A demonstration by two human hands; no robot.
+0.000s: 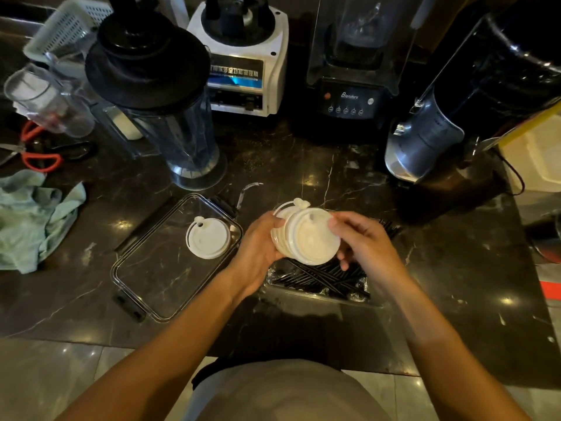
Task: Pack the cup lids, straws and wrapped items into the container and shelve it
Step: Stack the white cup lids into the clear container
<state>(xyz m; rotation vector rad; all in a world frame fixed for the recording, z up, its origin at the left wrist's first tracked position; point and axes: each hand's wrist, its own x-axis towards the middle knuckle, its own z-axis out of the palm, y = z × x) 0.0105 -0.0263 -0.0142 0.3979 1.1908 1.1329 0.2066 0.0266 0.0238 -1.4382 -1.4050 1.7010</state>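
Note:
A stack of white cup lids (306,235) is held on its side between both hands above a clear container (318,294) that holds several black straws (321,276). My left hand (258,250) cups the stack from the left. From the right, my right hand (361,238) pinches the front lid's rim. Another white cup lid (208,238) lies on the clear container cover (145,284), which rests flat on the dark marble counter to the left. No wrapped items can be made out.
A blender jug with a black lid (158,95) stands behind the cover. A white blender base (243,56), a black blender (352,65) and a steel machine (455,110) line the back. A green cloth (33,217) and red-handled scissors (39,147) lie at the left.

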